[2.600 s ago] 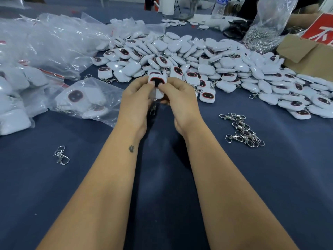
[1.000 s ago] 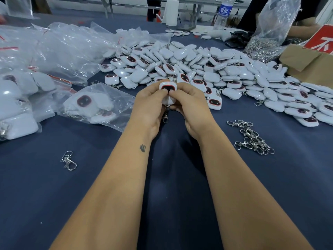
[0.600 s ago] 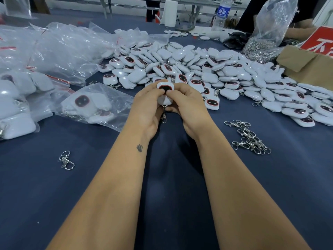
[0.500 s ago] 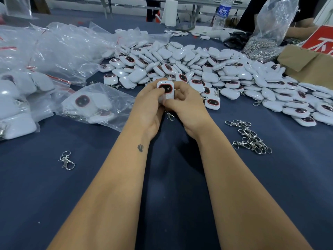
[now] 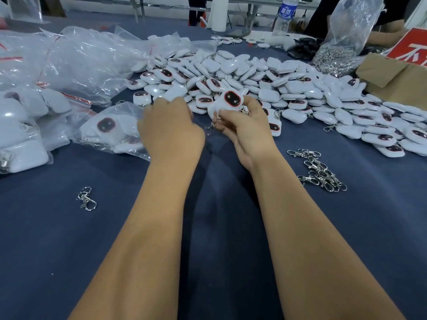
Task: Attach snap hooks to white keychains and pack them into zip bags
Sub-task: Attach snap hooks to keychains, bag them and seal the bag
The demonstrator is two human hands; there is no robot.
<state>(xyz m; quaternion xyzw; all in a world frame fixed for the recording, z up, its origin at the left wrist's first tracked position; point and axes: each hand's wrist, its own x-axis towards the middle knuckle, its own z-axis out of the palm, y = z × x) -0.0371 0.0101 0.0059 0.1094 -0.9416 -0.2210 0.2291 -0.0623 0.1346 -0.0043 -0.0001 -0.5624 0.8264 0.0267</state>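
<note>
Right hand [image 5: 248,125] is pinching a white rounded plastic keychain with dark oval face [image 5: 227,101] above the blue cloth, metal snap hook dangling below. Left hand [image 5: 169,128], blurred, is reaching toward the clear zip bag [image 5: 111,125]; its fingers cannot be made out. Best to spread the bag mouth wide, then drop the keychain in hook-first.

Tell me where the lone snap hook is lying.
The lone snap hook lies on the blue tablecloth, left of the left forearm and below the zip bag.
</note>
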